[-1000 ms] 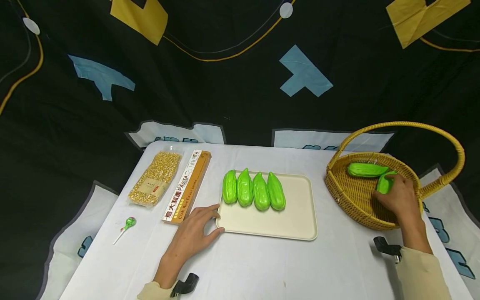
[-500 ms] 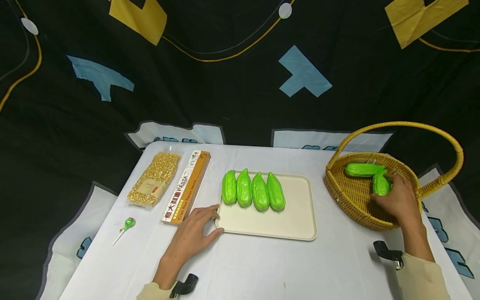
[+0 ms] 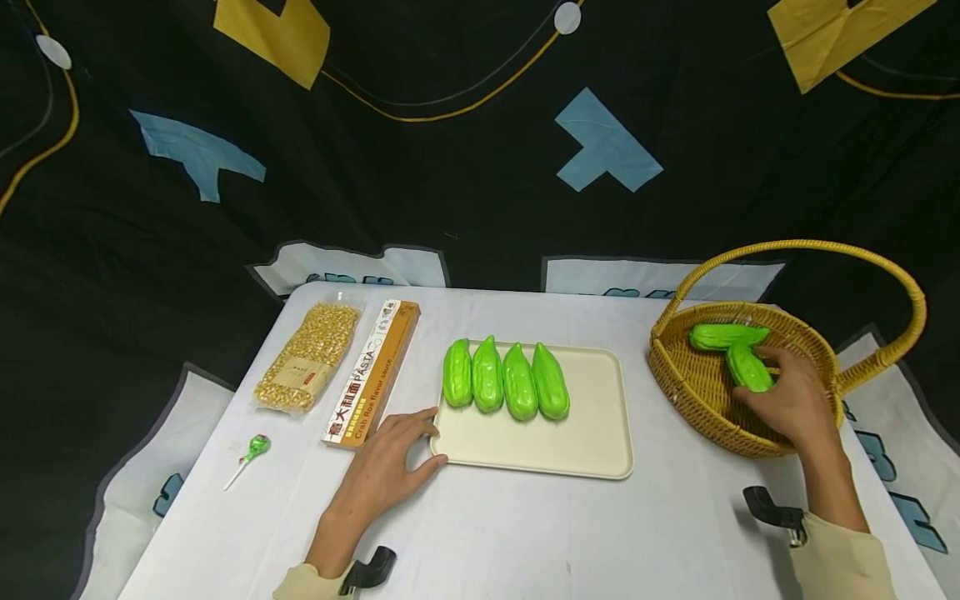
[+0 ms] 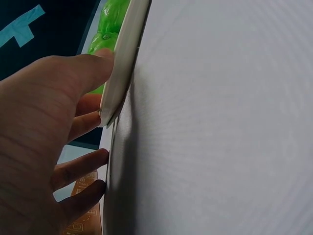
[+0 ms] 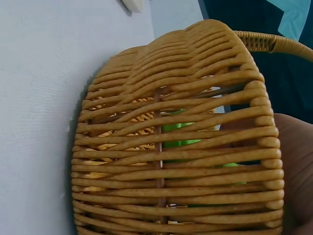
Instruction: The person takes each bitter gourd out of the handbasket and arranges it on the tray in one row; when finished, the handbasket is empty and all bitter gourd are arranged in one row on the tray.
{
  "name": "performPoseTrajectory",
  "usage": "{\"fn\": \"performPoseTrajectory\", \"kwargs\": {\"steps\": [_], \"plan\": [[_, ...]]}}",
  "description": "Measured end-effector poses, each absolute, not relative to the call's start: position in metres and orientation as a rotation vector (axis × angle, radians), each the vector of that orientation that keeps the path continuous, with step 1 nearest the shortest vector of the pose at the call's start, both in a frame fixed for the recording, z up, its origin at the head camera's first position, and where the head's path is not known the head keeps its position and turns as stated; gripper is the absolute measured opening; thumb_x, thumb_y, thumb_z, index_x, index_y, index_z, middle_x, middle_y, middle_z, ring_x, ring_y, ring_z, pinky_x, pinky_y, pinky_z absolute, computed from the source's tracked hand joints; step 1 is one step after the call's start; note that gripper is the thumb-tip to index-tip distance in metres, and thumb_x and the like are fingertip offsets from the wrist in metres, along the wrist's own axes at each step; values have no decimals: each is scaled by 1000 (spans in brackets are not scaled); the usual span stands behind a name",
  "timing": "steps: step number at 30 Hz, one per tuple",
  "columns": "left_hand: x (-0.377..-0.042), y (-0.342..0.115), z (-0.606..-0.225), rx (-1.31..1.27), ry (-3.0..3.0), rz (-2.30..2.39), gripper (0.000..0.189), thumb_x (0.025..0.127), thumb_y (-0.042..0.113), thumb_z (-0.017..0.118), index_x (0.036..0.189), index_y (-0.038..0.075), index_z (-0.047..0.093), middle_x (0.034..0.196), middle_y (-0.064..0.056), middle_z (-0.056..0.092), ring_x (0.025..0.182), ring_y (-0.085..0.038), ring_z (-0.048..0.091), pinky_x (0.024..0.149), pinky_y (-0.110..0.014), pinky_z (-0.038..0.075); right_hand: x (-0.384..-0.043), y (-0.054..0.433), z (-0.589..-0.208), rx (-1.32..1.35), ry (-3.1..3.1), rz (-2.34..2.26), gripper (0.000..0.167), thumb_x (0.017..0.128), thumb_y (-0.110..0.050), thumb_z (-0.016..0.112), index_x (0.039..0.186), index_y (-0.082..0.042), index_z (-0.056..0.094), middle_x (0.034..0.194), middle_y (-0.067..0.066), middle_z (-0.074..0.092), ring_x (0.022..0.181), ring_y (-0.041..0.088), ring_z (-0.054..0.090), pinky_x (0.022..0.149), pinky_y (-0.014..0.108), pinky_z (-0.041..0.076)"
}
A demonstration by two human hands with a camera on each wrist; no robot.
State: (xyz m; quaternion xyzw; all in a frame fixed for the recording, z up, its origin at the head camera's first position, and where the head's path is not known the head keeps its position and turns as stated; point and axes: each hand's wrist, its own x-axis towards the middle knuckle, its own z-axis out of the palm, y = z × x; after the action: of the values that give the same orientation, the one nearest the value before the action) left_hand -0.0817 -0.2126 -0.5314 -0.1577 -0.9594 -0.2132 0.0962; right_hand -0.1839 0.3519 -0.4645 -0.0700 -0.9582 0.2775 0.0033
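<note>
My right hand (image 3: 791,396) reaches into the wicker basket (image 3: 678,400) and holds a green bitter melon (image 3: 748,368) between thumb and fingers. A second bitter melon (image 3: 723,336) lies behind it in the basket, touching its upper end. In the right wrist view the basket's woven side (image 5: 181,171) hides most of that hand. My left hand (image 3: 386,467) rests at the near left corner of a cream tray (image 3: 585,446), fingers spread, the thumb (image 4: 100,66) touching the rim. Several more bitter melons (image 3: 506,382) stand side by side in the tray's left half.
Left of the tray lie a pasta box (image 3: 372,375), a clear bag of corn kernels (image 3: 309,358) and a green-wrapped lollipop (image 3: 257,447). The basket's tall handle (image 3: 802,246) arches above the right hand. A dark curtain (image 3: 450,192) hangs behind the white table (image 3: 525,542).
My right hand has shifted slightly left inside the basket, moving the held bitter melon left until it touches the other one. The left hand stays at the tray corner.
</note>
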Motion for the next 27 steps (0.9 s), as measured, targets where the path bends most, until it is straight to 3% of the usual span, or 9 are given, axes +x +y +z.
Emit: {"fn": "performPoseTrajectory", "kwargs": {"steps": [12, 27], "plan": [[-81, -213, -531, -473, -2835, -632, 38, 88, 39, 91, 115, 18, 76, 151, -1, 65, 131, -26, 64, 113, -46, 54, -178, 347, -464, -164, -2990, 848, 75, 92, -16, 77, 153, 11, 43, 142, 43, 40, 118, 56, 45, 86, 70, 43], [-82, -213, -531, -478, -2831, -647, 38, 88, 38, 92, 115, 17, 76, 151, -2, 66, 131, -26, 64, 113, -47, 54, -168, 329, -453, -169, -2896, 901, 81, 90, -15, 78, 158, 7, 40, 146, 43, 39, 125, 58, 43, 92, 76, 42]]}}
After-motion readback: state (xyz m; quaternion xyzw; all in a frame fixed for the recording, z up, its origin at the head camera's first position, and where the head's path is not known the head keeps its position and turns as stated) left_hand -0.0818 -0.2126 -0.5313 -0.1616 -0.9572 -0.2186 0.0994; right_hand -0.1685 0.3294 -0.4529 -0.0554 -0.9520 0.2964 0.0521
